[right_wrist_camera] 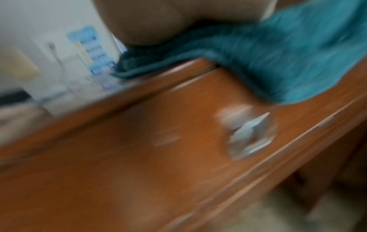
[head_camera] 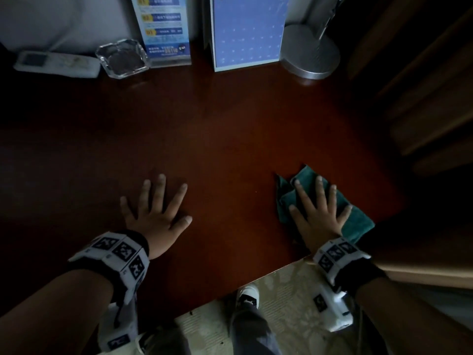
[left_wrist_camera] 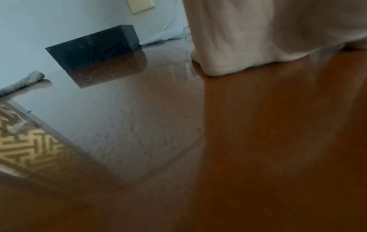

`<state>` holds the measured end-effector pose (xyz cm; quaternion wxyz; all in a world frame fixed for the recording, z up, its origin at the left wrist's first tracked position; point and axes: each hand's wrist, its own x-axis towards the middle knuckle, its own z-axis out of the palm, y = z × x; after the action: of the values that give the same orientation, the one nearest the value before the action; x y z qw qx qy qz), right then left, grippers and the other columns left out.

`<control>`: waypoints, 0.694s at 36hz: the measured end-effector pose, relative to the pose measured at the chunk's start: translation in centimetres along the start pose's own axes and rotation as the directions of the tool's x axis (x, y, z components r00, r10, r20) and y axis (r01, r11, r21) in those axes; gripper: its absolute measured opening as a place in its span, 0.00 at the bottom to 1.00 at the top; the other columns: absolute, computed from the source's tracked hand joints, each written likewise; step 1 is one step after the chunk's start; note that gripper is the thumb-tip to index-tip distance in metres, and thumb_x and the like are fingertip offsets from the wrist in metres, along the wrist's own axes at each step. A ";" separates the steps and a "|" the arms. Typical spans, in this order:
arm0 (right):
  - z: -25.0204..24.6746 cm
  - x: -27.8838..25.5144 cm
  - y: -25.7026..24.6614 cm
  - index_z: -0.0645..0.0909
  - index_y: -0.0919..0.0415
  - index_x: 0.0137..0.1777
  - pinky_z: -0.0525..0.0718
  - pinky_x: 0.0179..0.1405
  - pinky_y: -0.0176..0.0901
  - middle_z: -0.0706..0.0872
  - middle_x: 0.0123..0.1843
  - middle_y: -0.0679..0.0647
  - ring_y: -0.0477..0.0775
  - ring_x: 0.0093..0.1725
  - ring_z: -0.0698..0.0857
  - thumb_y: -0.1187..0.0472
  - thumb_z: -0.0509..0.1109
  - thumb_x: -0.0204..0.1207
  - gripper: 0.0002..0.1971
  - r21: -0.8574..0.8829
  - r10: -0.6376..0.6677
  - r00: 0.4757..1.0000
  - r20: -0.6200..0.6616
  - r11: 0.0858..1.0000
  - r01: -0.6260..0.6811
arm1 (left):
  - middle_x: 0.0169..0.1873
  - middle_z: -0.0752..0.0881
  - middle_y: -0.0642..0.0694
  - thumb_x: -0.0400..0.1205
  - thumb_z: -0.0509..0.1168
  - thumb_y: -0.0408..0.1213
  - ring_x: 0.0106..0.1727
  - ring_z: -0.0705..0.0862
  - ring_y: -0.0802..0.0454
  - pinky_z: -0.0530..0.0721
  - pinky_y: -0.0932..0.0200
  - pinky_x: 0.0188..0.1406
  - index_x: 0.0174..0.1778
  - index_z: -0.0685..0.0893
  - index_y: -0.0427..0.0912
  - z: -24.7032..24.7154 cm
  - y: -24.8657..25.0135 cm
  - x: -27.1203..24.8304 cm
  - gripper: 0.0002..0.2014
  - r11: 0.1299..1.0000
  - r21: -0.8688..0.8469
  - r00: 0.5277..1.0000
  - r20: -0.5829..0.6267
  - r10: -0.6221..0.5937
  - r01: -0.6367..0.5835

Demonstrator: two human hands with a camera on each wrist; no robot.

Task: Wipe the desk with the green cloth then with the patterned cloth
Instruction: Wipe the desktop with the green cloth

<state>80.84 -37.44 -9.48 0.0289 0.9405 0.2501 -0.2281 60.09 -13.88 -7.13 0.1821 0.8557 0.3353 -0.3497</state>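
The glossy dark red-brown wooden desk (head_camera: 217,129) fills the view, its back edge lined with a blue printed stand-up card (head_camera: 163,29) and a clear square glass ashtray (head_camera: 122,58). The right hand (head_camera: 320,213) presses flat, fingers straight and spread, on the crumpled green terry cloth (head_camera: 358,224) at the desk's near right corner. The left hand (head_camera: 156,213) lies flat on bare wood, fingers splayed. The cloth overhangs the edge, so a stroke outward could likely drag it off; a long forward sweep might knock the ashtray.
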 end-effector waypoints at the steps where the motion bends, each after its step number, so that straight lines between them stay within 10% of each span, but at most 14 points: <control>1: 0.2 -0.4 -1.0 0.29 0.26 0.75 0.31 0.74 0.75 0.25 0.82 0.46 0.57 0.79 0.24 0.34 0.40 0.80 0.28 0.021 0.014 1.000 0.000 1.000 -0.014 | 0.62 0.10 0.53 0.82 0.37 0.65 0.76 0.19 0.45 0.32 0.28 0.73 0.64 0.15 0.67 0.0 0.0 0.0 0.32 1.000 0.000 1.000 0.004 -0.002 0.002; 17: 3.0 -5.9 -11.5 0.34 0.25 0.76 0.21 0.69 0.72 0.19 0.78 0.43 0.54 0.74 0.16 0.35 0.41 0.82 0.26 0.180 -0.056 0.996 0.070 0.983 0.042 | 0.67 0.13 0.54 0.82 0.38 0.65 0.77 0.21 0.44 0.33 0.27 0.73 0.64 0.18 0.70 0.4 -0.4 0.3 0.31 0.999 -0.022 0.999 -0.038 0.026 -0.027; 25: 3.5 -7.2 -7.8 0.45 0.28 0.78 0.19 0.72 0.59 0.35 0.82 0.36 0.43 0.79 0.27 0.35 0.28 0.71 0.32 0.240 -0.117 0.983 -0.138 0.959 0.148 | 0.74 0.18 0.52 0.82 0.36 0.66 0.78 0.23 0.45 0.35 0.27 0.74 0.72 0.22 0.69 0.4 -0.3 0.0 0.31 1.000 -0.006 0.998 -0.065 0.015 -0.016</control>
<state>70.07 -34.47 -8.91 -0.1201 0.9300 0.2834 -0.2011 59.66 -13.86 -7.42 0.1765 0.8686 0.3356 -0.3191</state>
